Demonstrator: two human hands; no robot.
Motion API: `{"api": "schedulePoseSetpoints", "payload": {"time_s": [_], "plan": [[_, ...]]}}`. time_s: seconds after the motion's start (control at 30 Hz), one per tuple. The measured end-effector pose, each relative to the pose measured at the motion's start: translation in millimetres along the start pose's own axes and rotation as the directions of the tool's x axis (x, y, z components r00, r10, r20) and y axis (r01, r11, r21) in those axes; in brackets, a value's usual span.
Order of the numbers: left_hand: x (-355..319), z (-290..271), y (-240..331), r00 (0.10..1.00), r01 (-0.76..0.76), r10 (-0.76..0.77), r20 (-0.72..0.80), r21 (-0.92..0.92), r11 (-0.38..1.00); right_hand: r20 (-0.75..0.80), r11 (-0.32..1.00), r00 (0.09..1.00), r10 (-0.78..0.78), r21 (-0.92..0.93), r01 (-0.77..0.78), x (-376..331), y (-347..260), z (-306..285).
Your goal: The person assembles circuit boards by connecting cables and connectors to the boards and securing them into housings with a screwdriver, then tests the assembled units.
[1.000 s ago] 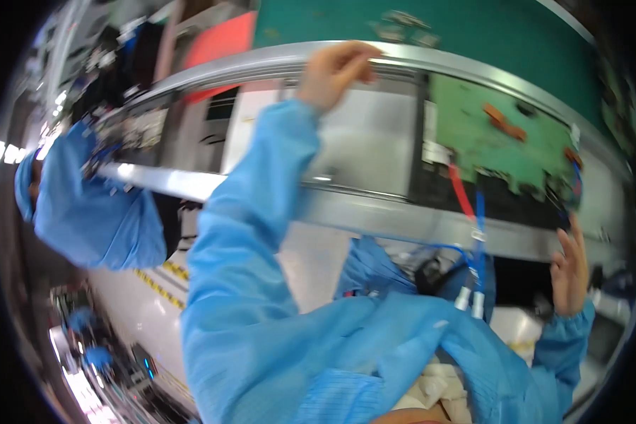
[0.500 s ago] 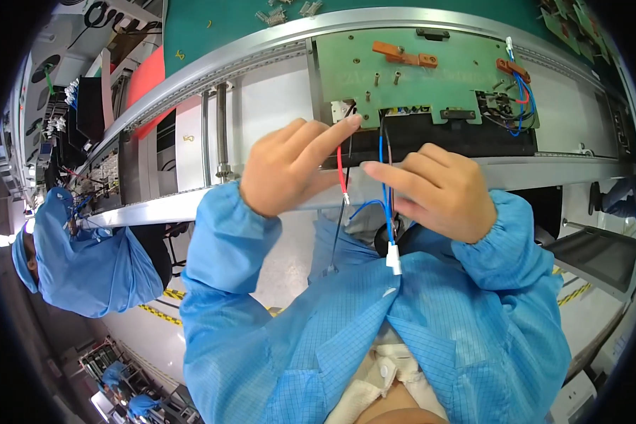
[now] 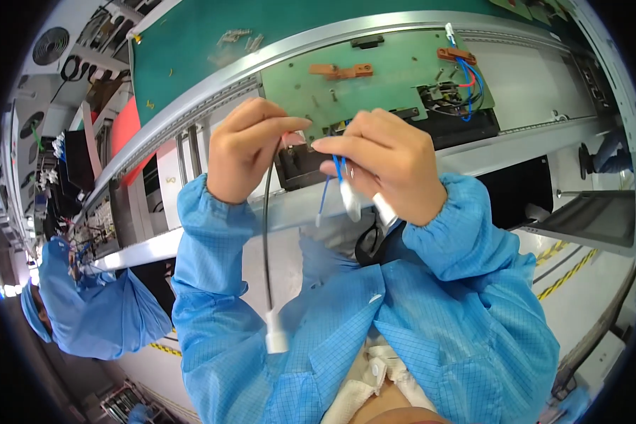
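Observation:
My left hand (image 3: 251,147) is closed in a pinch over the near edge of a green board (image 3: 374,85). A bit of red wire (image 3: 285,139) shows at its fingertips. From the same fingers a black cable (image 3: 266,240) hangs down, ending in a white connector (image 3: 276,336). Facing it, my right hand (image 3: 392,159) is closed around blue wires (image 3: 338,168), with a blurred white connector (image 3: 350,201) below the fingers. A thin blue lead (image 3: 324,201) dangles beside it. The two hands' fingertips are close together, and the wires' upper ends are hidden behind them.
The board rests in a metal-railed line (image 3: 466,162). On it are an orange-brown clamp (image 3: 340,71) and another clamp (image 3: 456,55) holding blue and red wires. Small metal parts (image 3: 240,39) lie on a green mat (image 3: 184,63). A co-worker in blue (image 3: 102,311) is at the left.
My view has shifted, so the board appears farther left. Both hands have gone from pointing fingers to closed pinches near each other. The black cable now hangs from my left hand.

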State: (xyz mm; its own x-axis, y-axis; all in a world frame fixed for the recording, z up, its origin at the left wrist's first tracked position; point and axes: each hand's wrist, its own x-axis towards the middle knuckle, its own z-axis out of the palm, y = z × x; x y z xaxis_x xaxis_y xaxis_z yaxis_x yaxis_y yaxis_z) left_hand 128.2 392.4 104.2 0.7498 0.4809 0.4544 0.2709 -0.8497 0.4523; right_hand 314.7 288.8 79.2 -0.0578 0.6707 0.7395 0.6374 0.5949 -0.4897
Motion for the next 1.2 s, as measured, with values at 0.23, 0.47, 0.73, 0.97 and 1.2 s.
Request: {"api": "schedulePoseSetpoints", "payload": {"time_s": [0.23,0.47,0.73,0.97,1.2], "plan": [[33,-15,-11,0.982,0.001,0.018,0.185,-0.098,0.995,0.077,0.977,0.977,0.197,0.070,-0.202,31,22,-1],[40,-19,-5,0.925,0.269,-0.148,0.349,-0.329,0.905,0.082,0.916,0.936,0.342,0.194,-0.352,36,17,2],[43,0,-9,0.944,0.143,-0.019,0.330,-0.356,0.923,0.075,0.824,0.893,0.443,0.358,-0.439,30,12,7],[42,6,0,0.925,0.271,-0.091,0.369,-0.472,0.839,0.214,0.767,0.854,0.475,0.375,-0.521,35,16,-4],[32,3,17,0.980,0.072,-0.012,0.196,-0.305,0.950,0.411,0.642,0.798,0.442,0.476,-0.601,56,13,-36]]}}
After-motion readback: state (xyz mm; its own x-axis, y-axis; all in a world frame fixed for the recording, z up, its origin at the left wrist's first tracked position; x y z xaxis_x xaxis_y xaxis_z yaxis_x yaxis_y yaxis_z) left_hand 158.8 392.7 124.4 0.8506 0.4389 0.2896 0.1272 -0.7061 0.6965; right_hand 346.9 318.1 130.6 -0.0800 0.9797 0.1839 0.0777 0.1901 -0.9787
